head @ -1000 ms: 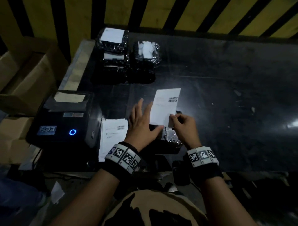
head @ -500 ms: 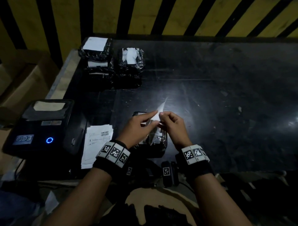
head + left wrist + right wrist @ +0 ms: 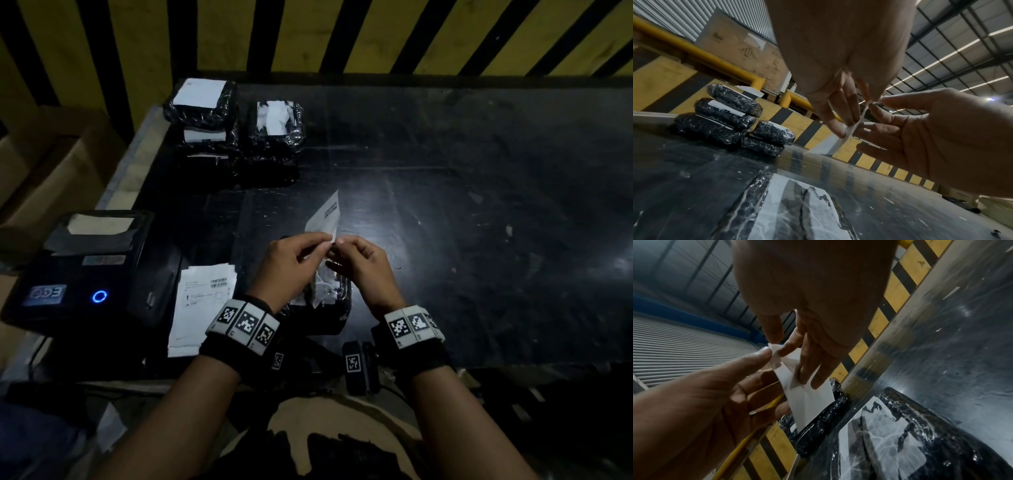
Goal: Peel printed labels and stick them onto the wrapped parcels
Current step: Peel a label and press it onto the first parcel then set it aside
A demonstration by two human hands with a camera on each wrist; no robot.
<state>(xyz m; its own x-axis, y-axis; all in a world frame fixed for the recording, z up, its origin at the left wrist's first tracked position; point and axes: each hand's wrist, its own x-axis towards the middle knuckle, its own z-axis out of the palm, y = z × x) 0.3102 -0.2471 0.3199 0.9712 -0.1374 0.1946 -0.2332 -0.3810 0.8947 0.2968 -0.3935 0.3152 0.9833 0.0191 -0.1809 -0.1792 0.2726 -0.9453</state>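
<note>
I hold a white printed label [image 3: 324,216] upright above a black wrapped parcel [image 3: 329,301] near the table's front edge. My left hand [image 3: 291,263] pinches the label's near corner between thumb and fingers. My right hand [image 3: 359,263] pinches the same corner from the other side, its other fingers spread behind the sheet. In the right wrist view the label [image 3: 807,395] hangs between both hands, its corner curled at the fingertips. The left wrist view shows the label [image 3: 849,131] edge-on above the parcel [image 3: 797,211].
A black label printer [image 3: 85,270] with a blue light stands at the left. Loose printed labels [image 3: 202,305] lie beside it. Several labelled wrapped parcels [image 3: 233,130] are stacked at the table's back left. Cardboard boxes [image 3: 44,171] sit off the left edge. A yellow-black striped barrier [image 3: 376,34] lines the back.
The label stood flat and face-on a second ago with my left hand spread on the parcel. Now both hands pinch its lower corner and the sheet is turned edge-on.
</note>
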